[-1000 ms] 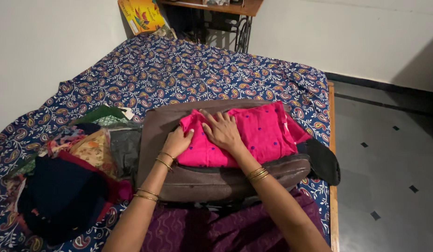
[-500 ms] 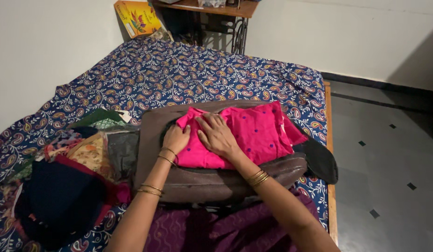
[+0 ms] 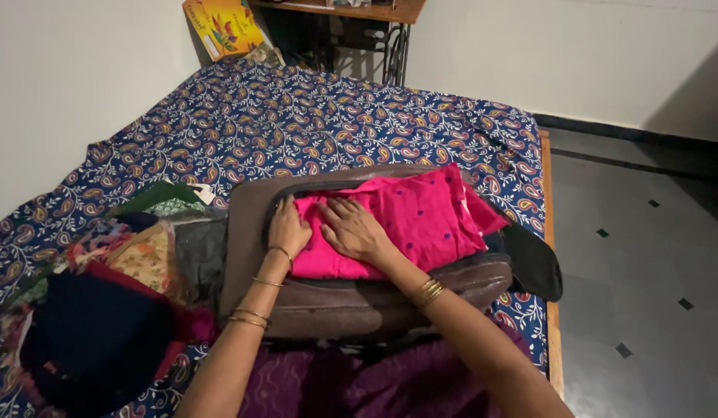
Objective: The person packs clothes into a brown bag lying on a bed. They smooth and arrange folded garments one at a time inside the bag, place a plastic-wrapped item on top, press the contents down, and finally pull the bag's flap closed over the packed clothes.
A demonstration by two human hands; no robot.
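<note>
Both hands [image 3: 324, 228] press the pink garment [image 3: 421, 217] into the brown bag [image 3: 359, 302].

A folded garment [image 3: 421, 220] lies in an open bag [image 3: 351, 302] on the bed [image 3: 336, 124]; a clothes pile [image 3: 119, 294] sits at the bag's nine o'clock.

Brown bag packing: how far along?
Done: a folded pink garment sits in the open brown bag. In hand: the left hand and right hand both press flat on the garment's left end. Left: a pile of clothes lies beside the bag on the patterned bedsheet, and the bag is unclosed.
</note>
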